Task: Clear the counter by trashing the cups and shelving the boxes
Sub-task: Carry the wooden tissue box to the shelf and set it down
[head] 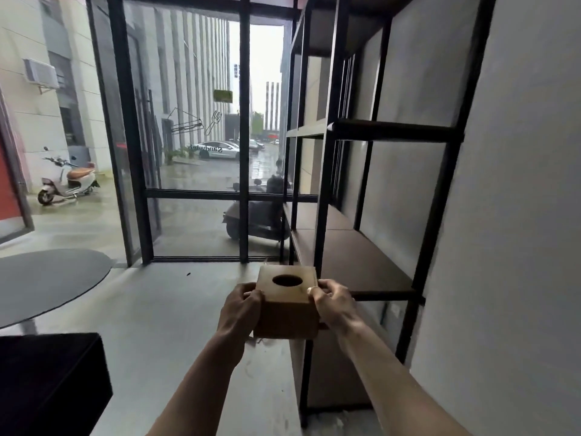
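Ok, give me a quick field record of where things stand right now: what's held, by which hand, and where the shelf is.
held item: wooden box with round hole on top
left hand: gripping the box's left side
right hand: gripping the box's right side
box state: upright, carried in the air
shelf unit: black frame, brown boards, right of the box
shelf contents: nothing visible
round table: left
cups: none in view

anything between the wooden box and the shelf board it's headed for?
Head view: only a black upright post of the shelf frame crosses there. The brown shelf board is bare. Both hands, left and right, hold the wooden box.
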Demonstrator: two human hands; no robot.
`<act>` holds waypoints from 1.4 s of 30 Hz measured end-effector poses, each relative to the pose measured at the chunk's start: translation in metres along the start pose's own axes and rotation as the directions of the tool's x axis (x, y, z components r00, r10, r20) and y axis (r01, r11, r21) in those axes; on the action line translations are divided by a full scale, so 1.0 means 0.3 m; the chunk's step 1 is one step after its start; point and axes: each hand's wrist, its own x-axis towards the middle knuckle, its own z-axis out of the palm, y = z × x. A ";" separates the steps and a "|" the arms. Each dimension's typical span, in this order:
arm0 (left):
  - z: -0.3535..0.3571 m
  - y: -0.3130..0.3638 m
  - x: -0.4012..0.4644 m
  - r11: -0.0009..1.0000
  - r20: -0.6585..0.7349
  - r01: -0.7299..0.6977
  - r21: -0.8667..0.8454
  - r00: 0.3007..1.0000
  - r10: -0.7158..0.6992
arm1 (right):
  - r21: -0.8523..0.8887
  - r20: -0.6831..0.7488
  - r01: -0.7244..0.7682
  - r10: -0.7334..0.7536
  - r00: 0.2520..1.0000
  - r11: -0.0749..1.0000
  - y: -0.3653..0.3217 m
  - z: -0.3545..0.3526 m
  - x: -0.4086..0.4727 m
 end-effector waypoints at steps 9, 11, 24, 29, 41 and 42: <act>0.083 0.006 0.633 0.999 -0.050 0.017 0.043 0.999 -0.014 | -0.015 -0.014 -0.023 0.023 1.000 1.000 -0.024 0.113 0.649; 0.105 -0.013 0.768 0.999 -0.044 0.019 0.048 0.999 -0.017 | -0.012 -0.008 -0.032 0.032 0.999 0.999 0.002 0.146 0.800; 0.327 -0.079 1.893 0.996 -0.062 0.013 0.087 0.998 -0.007 | 0.050 -0.033 -0.060 0.062 0.998 0.997 0.047 0.332 1.939; 0.389 -0.083 2.208 0.995 -0.027 0.035 0.089 0.999 -0.033 | 0.097 -0.058 -0.078 0.084 0.995 0.992 0.005 0.366 2.247; 0.644 -0.175 3.040 0.997 0.225 0.020 0.076 0.974 -0.037 | 0.069 -0.364 -0.163 0.177 0.914 0.984 0.118 0.420 2.979; 0.671 -0.184 3.111 0.997 0.259 0.015 0.072 0.965 -0.033 | 0.082 -0.389 -0.180 0.198 0.900 0.980 0.127 0.423 3.034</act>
